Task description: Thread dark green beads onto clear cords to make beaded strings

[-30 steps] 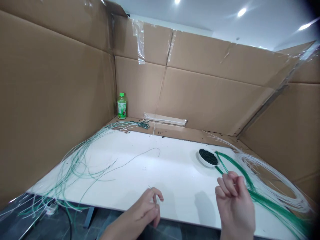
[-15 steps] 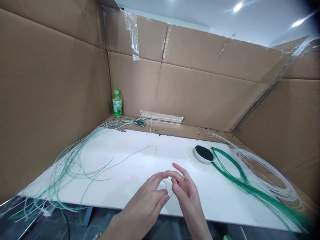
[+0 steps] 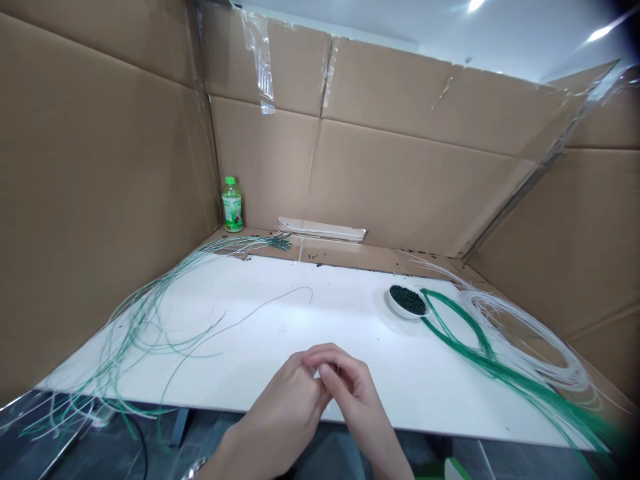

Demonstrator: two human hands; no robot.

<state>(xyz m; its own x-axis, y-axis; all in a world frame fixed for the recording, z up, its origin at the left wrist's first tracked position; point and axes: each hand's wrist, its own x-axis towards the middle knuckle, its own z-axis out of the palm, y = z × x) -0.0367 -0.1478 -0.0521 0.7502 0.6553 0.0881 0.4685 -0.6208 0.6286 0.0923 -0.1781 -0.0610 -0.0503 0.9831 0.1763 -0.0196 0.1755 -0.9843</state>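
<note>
My left hand (image 3: 295, 397) and my right hand (image 3: 350, 387) meet above the near edge of the white board (image 3: 260, 360). The fingers of both are bent and closed together, those of the right lapping over the left fingertips. Only a tiny glint of thin cord (image 3: 339, 365) shows between them; the rest of it is hidden by the fingers. Off to the right, beyond the hands, stands a white bowl (image 3: 406, 313) filled with small dark green pieces (image 3: 408, 299). Green cords (image 3: 480, 353) run in a looped bundle beside that bowl.
Coiled white cords (image 3: 545, 353) lie at the right. Loose green and white strands (image 3: 145, 327) spread over the left side, their dark-tipped ends (image 3: 280, 242) at the back. A green bottle (image 3: 233, 207) stands in the corner. Cardboard walls (image 3: 400, 173) surround the board.
The hands have drawn together and the right fingers, spread before, have folded inward. White and green cord ends that showed between the hands are now mostly covered. The view has tilted slightly.
</note>
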